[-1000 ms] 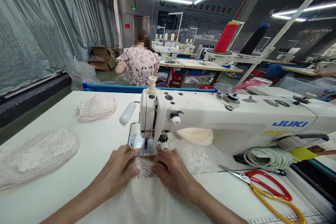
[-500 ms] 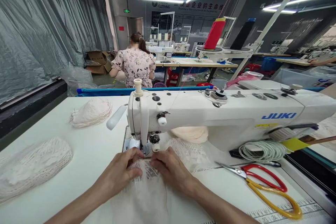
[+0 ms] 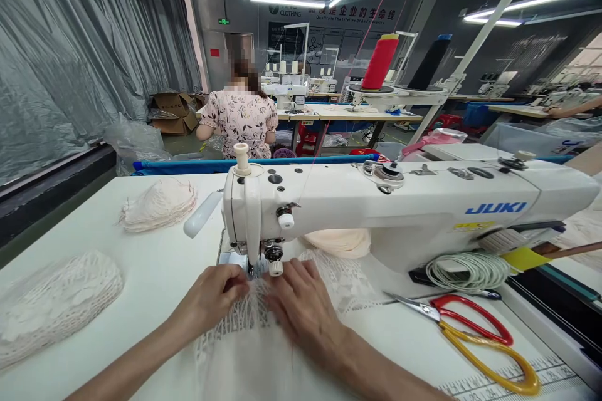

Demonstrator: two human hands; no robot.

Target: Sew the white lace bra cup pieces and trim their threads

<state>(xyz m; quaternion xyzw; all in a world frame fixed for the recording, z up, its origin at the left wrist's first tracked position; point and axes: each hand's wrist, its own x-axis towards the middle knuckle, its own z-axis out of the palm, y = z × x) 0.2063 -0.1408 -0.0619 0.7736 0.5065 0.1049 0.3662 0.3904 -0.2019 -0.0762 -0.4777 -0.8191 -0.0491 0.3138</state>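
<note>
A white JUKI sewing machine (image 3: 404, 194) stands across the table. White lace fabric (image 3: 254, 310) lies below its needle area and trails toward me. My left hand (image 3: 219, 294) is closed at the lace's left edge, thumb and index finger pinched just left of the presser foot (image 3: 252, 268). My right hand (image 3: 305, 307) lies over the lace on the right, fingers bent forward beside the needle area; its fingertips are partly hidden and slightly blurred. More lace (image 3: 345, 279) rests under the machine arm, in front of peach pieces (image 3: 341, 242).
Scissors (image 3: 439, 313) with red and yellow handles lie at right, near coiled cord (image 3: 465, 272) and a ruler strip (image 3: 512, 379). Lace stacks (image 3: 61, 301) and cup-shaped pieces (image 3: 158, 205) sit at left. A person (image 3: 239, 116) sits beyond the table.
My right hand has spread forward and flatter over the lace. My left hand has shifted slightly left, and more lace shows between the hands. The view has moved slightly.
</note>
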